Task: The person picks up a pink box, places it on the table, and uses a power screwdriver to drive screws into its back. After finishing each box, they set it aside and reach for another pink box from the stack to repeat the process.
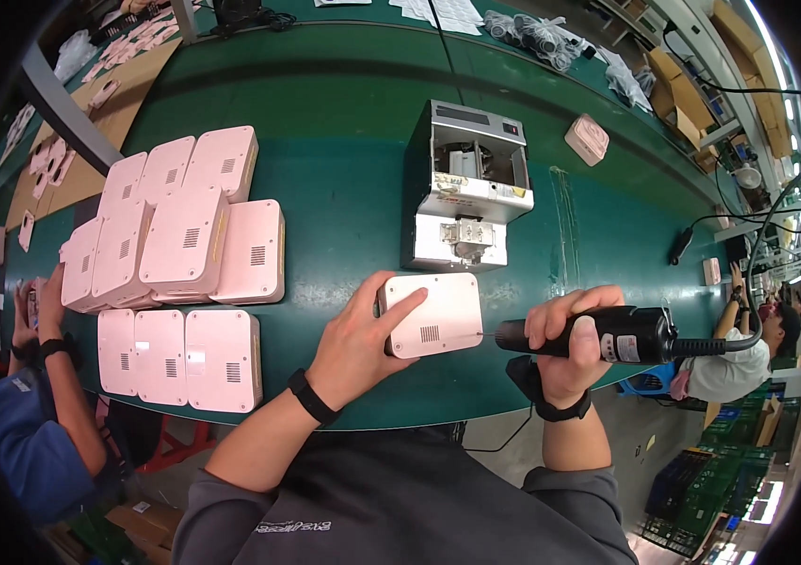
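Observation:
On the green bench before me lies a pale pink plastic case [449, 303] with a slotted vent and screw holes at its corners. My left hand [352, 341] grips its left side, a finger laid over its top. My right hand [570, 350] is wrapped round a black electric screwdriver [643, 335], held nearly level. Its thin bit points left and reaches the case's right edge; whether it touches cannot be told. Just beyond the case stands a small grey machine [468, 202] with an open front, apparently a screw feeder.
Stacked pink cases [179, 240] fill the bench's left, with a front row [220, 358] nearer me. One more case [587, 141] lies far right. A co-worker's arm [71, 395] is at left; another person [730, 365] sits at right. The screwdriver's cable [760, 282] rises at right.

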A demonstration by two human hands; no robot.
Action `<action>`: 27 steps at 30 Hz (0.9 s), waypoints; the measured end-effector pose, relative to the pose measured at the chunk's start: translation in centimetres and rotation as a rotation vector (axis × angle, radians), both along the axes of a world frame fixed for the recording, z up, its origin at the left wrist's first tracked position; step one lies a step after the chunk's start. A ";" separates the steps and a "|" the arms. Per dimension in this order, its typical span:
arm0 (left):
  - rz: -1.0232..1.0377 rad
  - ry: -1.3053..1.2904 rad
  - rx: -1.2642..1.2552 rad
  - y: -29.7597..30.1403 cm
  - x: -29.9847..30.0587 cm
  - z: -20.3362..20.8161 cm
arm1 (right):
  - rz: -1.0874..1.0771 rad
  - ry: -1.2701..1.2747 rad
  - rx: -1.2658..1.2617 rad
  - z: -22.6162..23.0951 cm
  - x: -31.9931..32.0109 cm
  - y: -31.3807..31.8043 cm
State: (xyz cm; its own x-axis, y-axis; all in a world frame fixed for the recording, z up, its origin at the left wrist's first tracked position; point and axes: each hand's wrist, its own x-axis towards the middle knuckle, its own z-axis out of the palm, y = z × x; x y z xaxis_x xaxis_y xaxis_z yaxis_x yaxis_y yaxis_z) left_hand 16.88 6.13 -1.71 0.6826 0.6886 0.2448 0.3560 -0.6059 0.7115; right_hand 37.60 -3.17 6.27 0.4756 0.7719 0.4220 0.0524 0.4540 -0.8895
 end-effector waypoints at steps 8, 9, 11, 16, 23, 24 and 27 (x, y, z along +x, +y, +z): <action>0.009 -0.024 0.015 0.0 -0.2 -0.2 | 0.006 0.011 0.001 -1.1 -0.1 0.1; 0.004 -0.024 0.006 0.0 -0.2 -0.1 | 0.008 0.001 0.004 -1.2 -0.2 0.1; 0.002 -0.020 -0.010 0.1 -0.2 0.0 | 0.018 -0.012 0.012 -0.9 -0.4 0.5; -0.001 -0.024 -0.017 0.2 -0.3 -0.5 | 0.016 -0.033 -0.034 2.3 -0.7 3.3; -0.008 0.007 -0.014 -0.2 -0.4 0.0 | -0.044 -0.027 0.135 4.2 0.0 8.0; -0.006 0.005 -0.009 -0.1 -0.3 0.1 | -0.045 -0.050 0.118 3.9 0.2 8.4; 0.004 0.009 -0.028 -0.1 -0.5 -0.3 | -0.034 -0.097 0.068 3.1 -0.1 8.9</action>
State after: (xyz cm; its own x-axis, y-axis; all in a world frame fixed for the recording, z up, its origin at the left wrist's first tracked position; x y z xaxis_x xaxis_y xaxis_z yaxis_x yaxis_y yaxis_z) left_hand 16.39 6.07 -2.02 0.6820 0.6977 0.2191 0.3645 -0.5841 0.7252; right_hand 37.53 5.75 9.39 0.4556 0.7242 0.5177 0.1527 0.5093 -0.8469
